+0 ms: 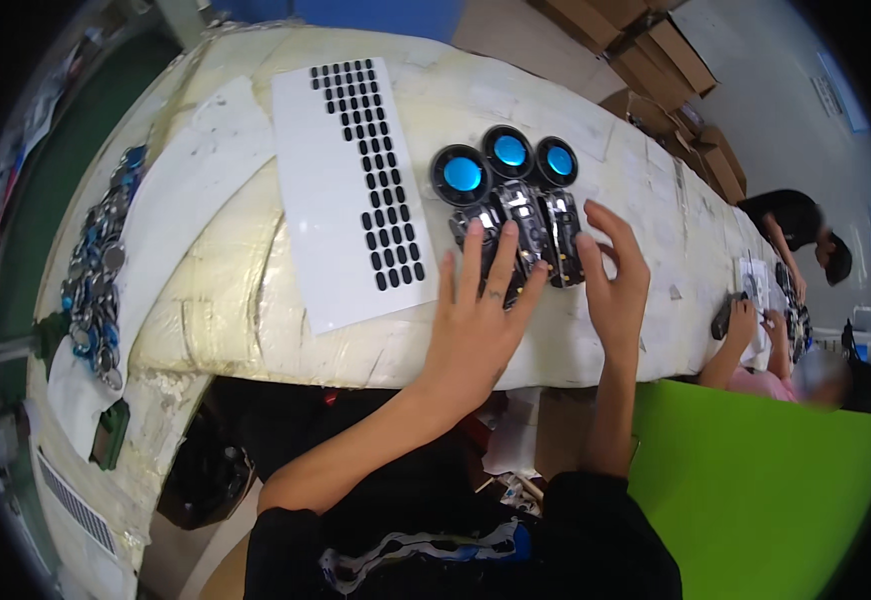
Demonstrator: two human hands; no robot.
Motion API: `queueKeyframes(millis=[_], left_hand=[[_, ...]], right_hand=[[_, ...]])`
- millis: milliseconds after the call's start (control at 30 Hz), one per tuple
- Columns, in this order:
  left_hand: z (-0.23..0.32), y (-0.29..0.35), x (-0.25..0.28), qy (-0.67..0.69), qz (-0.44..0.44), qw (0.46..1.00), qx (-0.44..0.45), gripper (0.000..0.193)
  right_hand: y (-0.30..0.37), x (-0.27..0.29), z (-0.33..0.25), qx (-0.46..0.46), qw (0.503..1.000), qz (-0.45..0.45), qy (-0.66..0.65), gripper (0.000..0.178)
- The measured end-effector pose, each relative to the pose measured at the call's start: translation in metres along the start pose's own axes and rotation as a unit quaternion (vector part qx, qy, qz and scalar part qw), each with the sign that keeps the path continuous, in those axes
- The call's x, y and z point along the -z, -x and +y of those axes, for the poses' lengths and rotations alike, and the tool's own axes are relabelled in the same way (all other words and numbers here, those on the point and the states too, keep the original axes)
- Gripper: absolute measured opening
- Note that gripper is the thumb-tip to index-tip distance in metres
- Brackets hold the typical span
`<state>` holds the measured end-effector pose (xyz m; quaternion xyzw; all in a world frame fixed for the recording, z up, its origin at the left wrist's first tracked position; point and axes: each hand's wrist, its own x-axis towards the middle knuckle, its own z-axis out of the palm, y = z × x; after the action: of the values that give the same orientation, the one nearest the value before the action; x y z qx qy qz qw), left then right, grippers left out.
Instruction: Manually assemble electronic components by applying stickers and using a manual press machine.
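Observation:
Three black devices with round heads lie side by side on the pale covered table (pixel 221 300). Each head has a shiny blue disc: the left head (pixel 462 174), the middle head (pixel 509 152) and the right head (pixel 558 161). Their dark glossy bodies point toward me. My left hand (pixel 476 335) rests with spread fingers over the left and middle bodies (pixel 528 222). Beside the right body (pixel 564 230) is my right hand (pixel 616 280), thumb and fingers curved and apart. A white sheet (pixel 331 240) with rows of black oval pads lies left of the devices.
Small round silver and blue parts (pixel 96 280) are heaped at far left, by a white strip (pixel 191 175). Another sheet of black pads (pixel 76 505) lies lower left. A green panel (pixel 756 490) stands at lower right. Two people work farther right; cardboard boxes (pixel 666 65) sit behind.

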<state>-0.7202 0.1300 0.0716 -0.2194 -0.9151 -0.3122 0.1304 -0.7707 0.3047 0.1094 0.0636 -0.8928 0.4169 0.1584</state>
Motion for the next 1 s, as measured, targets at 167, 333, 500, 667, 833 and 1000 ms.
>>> queueKeyframes(millis=[167,333,500,667,833,1000], left_hand=[[-0.013,0.005,0.006,0.054,0.055,0.997,-0.029,0.045],[-0.028,0.018,-0.023,0.112,0.135,0.983,-0.056,0.030],[-0.029,0.014,0.030,0.086,0.130,0.985,-0.077,0.017],[-0.057,0.062,0.117,0.071,0.116,0.986,-0.101,0.024],[-0.070,0.106,0.152,0.041,0.191,0.981,-0.007,0.032],[-0.086,0.121,0.151,-0.031,0.149,0.977,0.150,0.059]], right_hand=[[0.016,-0.015,0.007,-0.019,0.999,-0.003,-0.041,0.033],[0.018,-0.002,0.021,0.036,0.999,0.015,0.004,0.035],[0.002,0.017,-0.021,0.076,0.995,0.059,0.029,0.035],[-0.007,-0.017,-0.105,0.139,0.987,0.076,-0.012,0.033],[-0.014,-0.061,-0.148,0.207,0.971,0.001,-0.124,0.033],[-0.001,-0.104,-0.193,0.247,0.953,-0.050,-0.167,0.029]])
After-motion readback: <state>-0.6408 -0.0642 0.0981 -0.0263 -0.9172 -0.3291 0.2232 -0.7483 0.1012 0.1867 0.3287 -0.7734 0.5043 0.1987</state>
